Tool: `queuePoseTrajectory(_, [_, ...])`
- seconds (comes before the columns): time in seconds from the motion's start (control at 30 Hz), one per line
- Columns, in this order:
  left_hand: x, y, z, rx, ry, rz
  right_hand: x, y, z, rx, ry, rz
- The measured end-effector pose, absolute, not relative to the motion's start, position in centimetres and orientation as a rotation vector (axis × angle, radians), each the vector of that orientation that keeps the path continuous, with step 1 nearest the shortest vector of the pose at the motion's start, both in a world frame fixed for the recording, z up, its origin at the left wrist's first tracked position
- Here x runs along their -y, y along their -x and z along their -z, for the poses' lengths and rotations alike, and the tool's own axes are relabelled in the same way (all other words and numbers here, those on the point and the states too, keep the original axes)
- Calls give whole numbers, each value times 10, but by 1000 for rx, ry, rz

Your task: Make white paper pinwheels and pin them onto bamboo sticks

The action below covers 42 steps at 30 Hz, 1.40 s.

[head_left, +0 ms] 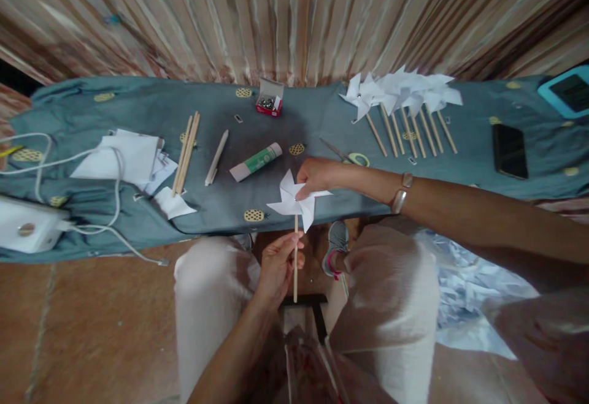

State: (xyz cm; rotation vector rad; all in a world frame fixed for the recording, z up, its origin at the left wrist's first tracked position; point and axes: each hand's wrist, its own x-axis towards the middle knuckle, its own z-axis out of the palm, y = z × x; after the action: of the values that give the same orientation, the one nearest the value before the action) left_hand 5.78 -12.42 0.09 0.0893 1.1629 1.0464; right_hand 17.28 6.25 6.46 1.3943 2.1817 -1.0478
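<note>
My left hand (pixel 281 263) pinches a thin wooden stick (pixel 296 278) that stands out below a white paper pinwheel (pixel 289 198). The fingers of my right hand (pixel 315 178) are closed on the pinwheel, at its centre and right side. The pinwheel is at the front edge of the cloth-covered table. Beyond it lie a glue stick (pixel 262 160) and scissors (pixel 356 159) with light green handles. What is under my right fingertips is partly hidden.
Finished pinwheels (pixel 405 94) lie at the back right, near a black phone (pixel 510 151). An open red box of pins (pixel 269 105), a white pen (pixel 216 159), loose sticks (pixel 186 156), paper sheets (pixel 131 156) and a cabled white power strip (pixel 27 226) are on the table (pixel 221 208).
</note>
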Motion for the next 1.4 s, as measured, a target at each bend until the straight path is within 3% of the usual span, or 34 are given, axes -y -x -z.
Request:
queuePoseTrajectory(0.57, [122, -58, 6, -1205, -173, -996, -74, -174, -50, -2168, -1327, 1220])
queuePoseTrajectory(0.83, [121, -61, 5, -1191, -127, -995, -74, -165, -66, -2103, -1204, 920])
queuePoseTrajectory(1.17, [123, -60, 3, -1216, -113, -1017, -66, -175, -74, -2146, -1204, 1031])
queuePoseTrajectory(1.4, [124, -61, 0, -1214, -104, -1013, -67, -171, -72, -2142, -1205, 900])
